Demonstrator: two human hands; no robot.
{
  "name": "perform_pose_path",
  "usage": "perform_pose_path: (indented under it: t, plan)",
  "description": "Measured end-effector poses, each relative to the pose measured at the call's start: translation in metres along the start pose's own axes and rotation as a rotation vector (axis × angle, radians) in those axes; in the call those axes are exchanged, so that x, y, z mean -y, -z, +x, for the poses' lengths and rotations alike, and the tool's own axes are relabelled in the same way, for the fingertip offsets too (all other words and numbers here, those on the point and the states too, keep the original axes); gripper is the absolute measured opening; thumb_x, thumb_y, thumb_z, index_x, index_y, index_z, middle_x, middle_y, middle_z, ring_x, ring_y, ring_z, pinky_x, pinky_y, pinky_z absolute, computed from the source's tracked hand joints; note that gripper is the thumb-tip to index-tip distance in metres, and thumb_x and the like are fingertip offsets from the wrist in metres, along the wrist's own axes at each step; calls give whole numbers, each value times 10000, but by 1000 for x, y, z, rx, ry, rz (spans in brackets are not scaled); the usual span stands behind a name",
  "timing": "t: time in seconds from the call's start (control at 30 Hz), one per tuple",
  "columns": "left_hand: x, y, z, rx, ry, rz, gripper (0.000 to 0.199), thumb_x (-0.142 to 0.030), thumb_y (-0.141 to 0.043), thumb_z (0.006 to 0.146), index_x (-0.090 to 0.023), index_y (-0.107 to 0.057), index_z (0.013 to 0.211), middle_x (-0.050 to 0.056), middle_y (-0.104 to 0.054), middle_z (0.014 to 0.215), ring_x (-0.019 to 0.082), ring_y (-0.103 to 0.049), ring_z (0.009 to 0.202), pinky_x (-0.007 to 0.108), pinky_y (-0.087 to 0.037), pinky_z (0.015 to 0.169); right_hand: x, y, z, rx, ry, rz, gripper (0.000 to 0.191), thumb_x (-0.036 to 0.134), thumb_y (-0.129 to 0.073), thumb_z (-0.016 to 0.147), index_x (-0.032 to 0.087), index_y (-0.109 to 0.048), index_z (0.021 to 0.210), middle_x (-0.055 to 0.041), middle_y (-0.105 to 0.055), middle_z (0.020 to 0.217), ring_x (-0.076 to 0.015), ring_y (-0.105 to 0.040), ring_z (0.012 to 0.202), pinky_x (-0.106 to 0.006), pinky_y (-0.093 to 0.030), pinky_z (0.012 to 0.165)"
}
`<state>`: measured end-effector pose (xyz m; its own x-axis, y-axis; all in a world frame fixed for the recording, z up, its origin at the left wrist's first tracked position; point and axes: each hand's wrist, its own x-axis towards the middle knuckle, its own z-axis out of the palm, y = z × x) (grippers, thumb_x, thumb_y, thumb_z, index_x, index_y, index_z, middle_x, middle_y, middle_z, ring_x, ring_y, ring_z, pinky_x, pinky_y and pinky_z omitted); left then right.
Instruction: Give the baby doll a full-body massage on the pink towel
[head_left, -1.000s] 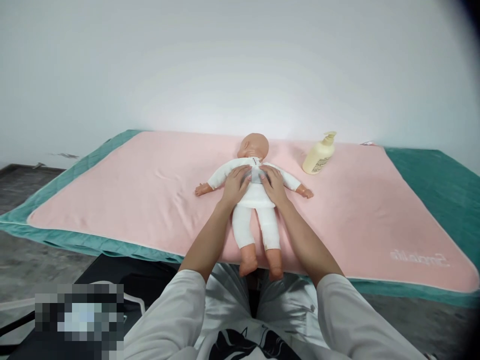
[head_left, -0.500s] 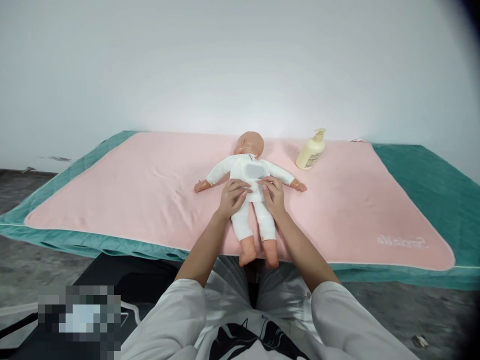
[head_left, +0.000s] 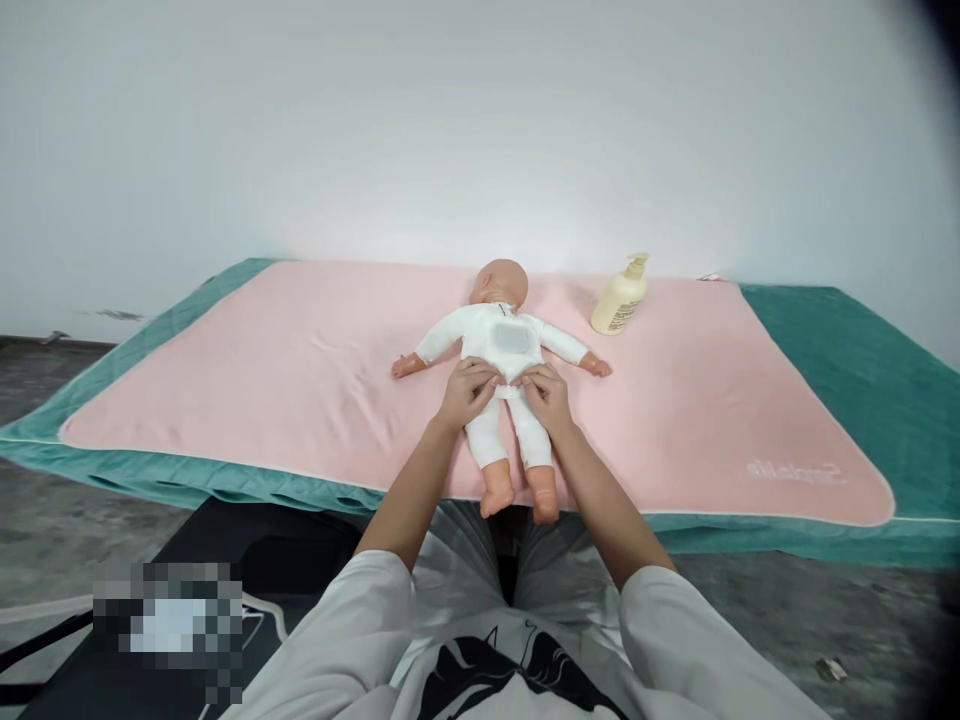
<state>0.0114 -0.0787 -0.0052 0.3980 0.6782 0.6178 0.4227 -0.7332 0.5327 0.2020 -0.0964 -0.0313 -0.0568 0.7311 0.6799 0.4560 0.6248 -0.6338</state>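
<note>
A baby doll (head_left: 504, 340) with a white cloth body lies face down, its head toward the wall and its feet at the near edge. My left hand (head_left: 469, 392) is at the left side of its lower back, thumb and fingers closed in a pinch on the white cloth. On the other side, my right hand (head_left: 547, 396) pinches the cloth the same way. The cloth bunches in a small fold between my fingertips. Above them, a pale grey patch (head_left: 511, 338) shows on the doll's upper back. My fingertips are partly hidden.
A cream pump bottle (head_left: 619, 302) stands right of the doll's head. Under both lies a pink blanket (head_left: 262, 370) over a green cover (head_left: 892, 400). A white wall (head_left: 480, 130) rises behind. At lower left is a black surface (head_left: 255, 550) with a blurred-out patch.
My fingertips have come closer together and lower on the doll's back, and the cloth between them is now gathered. The view has shifted slightly.
</note>
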Motion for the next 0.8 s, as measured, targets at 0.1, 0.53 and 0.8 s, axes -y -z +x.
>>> perform_pose_path:
  t: [0.1,0.53,0.8]
  plan:
    - [-1,0,1,3,7,-9,457,-470,-380,975,-212,-724,820,70,-746,876,215,-617,910,437,-497,878,-2,-1,0,1,-18,2,328,314,-473,944,238,-735,762,-35,-701,787,-200,-612,800,-394,-509,792]
    - [4,-2,-4,-32,23,106,387,-402,-371,973,-230,-717,962,80,-711,1120,230,-575,1088,473,-452,983,0,2,0,-9,6,-99,356,388,-390,989,273,-726,964,-47,-710,1040,-223,-621,1051,-454,-450,984]
    - [5,-3,2,-3,57,60,369,-390,-396,971,-212,-715,923,68,-741,1034,219,-596,1025,450,-453,965,-3,-2,6,15,-59,-53,352,362,-418,983,244,-732,878,-45,-725,918,-213,-631,946,-424,-461,920]
